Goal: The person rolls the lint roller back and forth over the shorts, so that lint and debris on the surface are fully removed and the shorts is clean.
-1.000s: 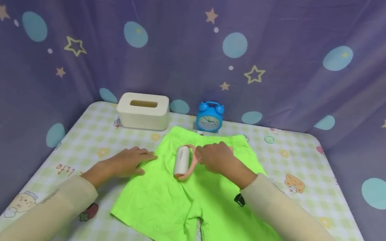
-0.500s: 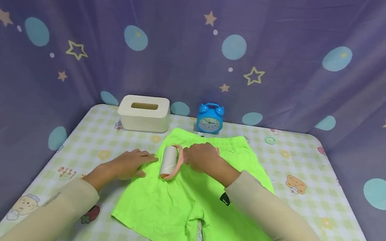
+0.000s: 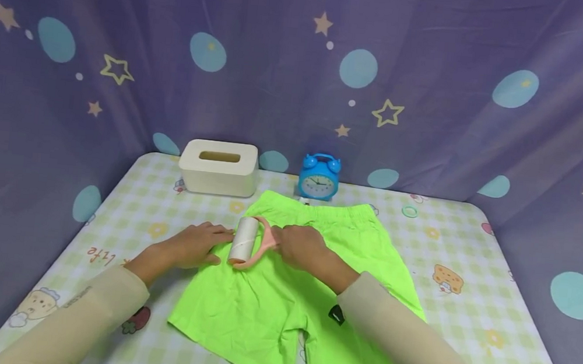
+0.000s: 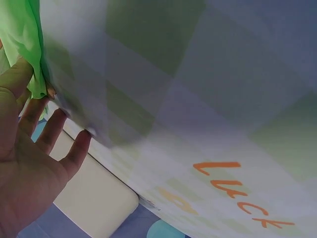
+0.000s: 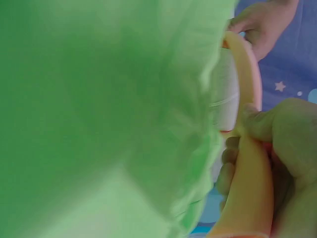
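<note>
Bright green shorts (image 3: 280, 304) lie spread on the table, waistband at the far side. My right hand (image 3: 302, 246) grips the pink handle (image 5: 250, 183) of a lint roller (image 3: 245, 241), fingers and thumb wrapped round it. The roller's white cylinder rests on the upper left part of the shorts, near the left hand's fingertips. My left hand (image 3: 196, 245) rests at the left edge of the shorts, fingers extended. In the left wrist view, the fingers of the left hand (image 4: 47, 134) are spread, thumb and fingertips touching the green cloth.
Behind the shorts stand a cream tissue box (image 3: 218, 169) and a blue alarm clock (image 3: 319, 177). A small green ring (image 3: 409, 211) lies at the back right. A checked cloth (image 3: 473, 317) covers the table, and a purple curtain (image 3: 282, 58) hangs round the back and sides.
My right hand has moved the lint roller leftward across the shorts, close to the left hand. The left hand has stayed in place.
</note>
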Demonstrator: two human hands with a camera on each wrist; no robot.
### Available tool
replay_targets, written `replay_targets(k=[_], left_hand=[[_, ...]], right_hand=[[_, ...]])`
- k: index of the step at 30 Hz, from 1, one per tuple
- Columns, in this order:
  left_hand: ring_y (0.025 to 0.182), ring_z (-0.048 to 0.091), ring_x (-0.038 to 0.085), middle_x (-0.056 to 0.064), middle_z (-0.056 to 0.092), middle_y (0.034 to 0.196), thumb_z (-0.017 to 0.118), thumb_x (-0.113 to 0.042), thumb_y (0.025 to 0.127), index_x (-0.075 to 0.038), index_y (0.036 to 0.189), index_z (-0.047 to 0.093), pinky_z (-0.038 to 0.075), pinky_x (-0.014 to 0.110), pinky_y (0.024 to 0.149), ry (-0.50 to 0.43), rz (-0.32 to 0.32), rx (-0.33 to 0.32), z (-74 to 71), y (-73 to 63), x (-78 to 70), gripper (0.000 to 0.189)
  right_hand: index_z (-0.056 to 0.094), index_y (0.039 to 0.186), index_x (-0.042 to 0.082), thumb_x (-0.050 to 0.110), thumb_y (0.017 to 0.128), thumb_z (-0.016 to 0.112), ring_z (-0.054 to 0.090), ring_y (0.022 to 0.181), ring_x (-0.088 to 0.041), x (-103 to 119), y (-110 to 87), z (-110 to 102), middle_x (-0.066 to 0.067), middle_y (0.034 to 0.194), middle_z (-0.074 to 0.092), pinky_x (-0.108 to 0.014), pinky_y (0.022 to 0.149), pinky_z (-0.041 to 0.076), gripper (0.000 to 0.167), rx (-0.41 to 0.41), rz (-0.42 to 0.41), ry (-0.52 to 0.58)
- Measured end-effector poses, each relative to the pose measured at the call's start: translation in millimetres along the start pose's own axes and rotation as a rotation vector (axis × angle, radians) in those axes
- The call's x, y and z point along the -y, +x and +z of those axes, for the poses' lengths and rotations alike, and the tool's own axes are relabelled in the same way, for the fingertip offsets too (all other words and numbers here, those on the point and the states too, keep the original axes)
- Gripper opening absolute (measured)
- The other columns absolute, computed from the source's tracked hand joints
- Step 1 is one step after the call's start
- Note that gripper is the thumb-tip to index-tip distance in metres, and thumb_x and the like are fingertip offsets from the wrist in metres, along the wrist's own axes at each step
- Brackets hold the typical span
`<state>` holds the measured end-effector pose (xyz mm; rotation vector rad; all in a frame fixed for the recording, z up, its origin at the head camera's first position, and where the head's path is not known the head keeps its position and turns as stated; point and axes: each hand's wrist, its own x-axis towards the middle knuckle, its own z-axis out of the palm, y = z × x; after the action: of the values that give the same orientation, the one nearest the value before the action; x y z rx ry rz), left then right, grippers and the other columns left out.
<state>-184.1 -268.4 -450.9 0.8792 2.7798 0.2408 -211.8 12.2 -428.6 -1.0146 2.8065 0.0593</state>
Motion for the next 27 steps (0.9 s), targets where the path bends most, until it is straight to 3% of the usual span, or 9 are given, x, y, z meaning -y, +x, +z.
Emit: replay_targets(k=[8,14,16,21,24,27], left_hand=[[0.128,0.055,0.042,0.015,0.055,0.149,0.076,-0.026,0.092,-0.010,0.148,0.054,0.049,0.061,0.095,-0.011,-0.006,0.001,-0.6,0.3,0.1,0.062],[0.126,0.056,0.042,0.017,0.057,0.146,0.077,-0.025,0.091,-0.007,0.147,0.054,0.049,0.061,0.094,-0.016,-0.006,-0.017,0.0,0.0,-2.0,0.064],[0.127,0.055,0.042,0.017,0.057,0.146,0.077,-0.025,0.092,-0.007,0.148,0.053,0.048,0.061,0.095,-0.026,-0.010,-0.013,0.6,0.1,-2.6,0.064],[0.127,0.056,0.041,0.015,0.057,0.146,0.075,-0.026,0.093,-0.008,0.148,0.053,0.048,0.060,0.097,-0.027,-0.013,-0.005,0.8,1.3,-3.1,0.062],[0.127,0.056,0.040,0.015,0.058,0.146,0.076,-0.026,0.093,-0.009,0.148,0.053,0.049,0.059,0.096,-0.014,-0.012,-0.006,0.7,1.3,-1.4,0.062],[0.127,0.056,0.040,0.014,0.058,0.146,0.076,-0.027,0.093,-0.009,0.148,0.053,0.049,0.060,0.096,-0.012,-0.018,-0.003,0.3,0.3,-0.1,0.062]], right_hand=[[0.061,0.121,0.023,0.042,0.103,0.059,0.062,0.069,-0.015,-13,0.7,28,0.003,0.080,0.063,-0.029,0.053,0.046,0.026,-0.064,-0.019,0.184],[0.063,0.140,0.025,0.043,0.100,0.063,0.070,0.084,-0.019,-23,-0.3,38,0.002,0.096,0.075,-0.032,0.067,0.052,0.043,-0.146,-0.081,0.267],[0.063,0.141,0.027,0.044,0.098,0.068,0.069,0.081,-0.015,-27,-0.9,39,0.004,0.095,0.075,-0.030,0.068,0.050,0.047,-0.169,-0.087,0.302],[0.069,0.134,0.022,0.042,0.094,0.073,0.050,0.059,-0.005,-33,-1.5,39,0.009,0.070,0.063,-0.023,0.058,0.038,0.045,-0.202,-0.117,0.377],[0.069,0.132,0.018,0.037,0.095,0.073,0.041,0.055,-0.003,-34,-0.7,37,0.010,0.066,0.056,-0.021,0.056,0.034,0.042,-0.207,-0.152,0.409],[0.066,0.133,0.015,0.031,0.096,0.072,0.041,0.056,-0.003,-34,-0.2,35,0.010,0.070,0.057,-0.021,0.057,0.035,0.041,-0.202,-0.187,0.429]])
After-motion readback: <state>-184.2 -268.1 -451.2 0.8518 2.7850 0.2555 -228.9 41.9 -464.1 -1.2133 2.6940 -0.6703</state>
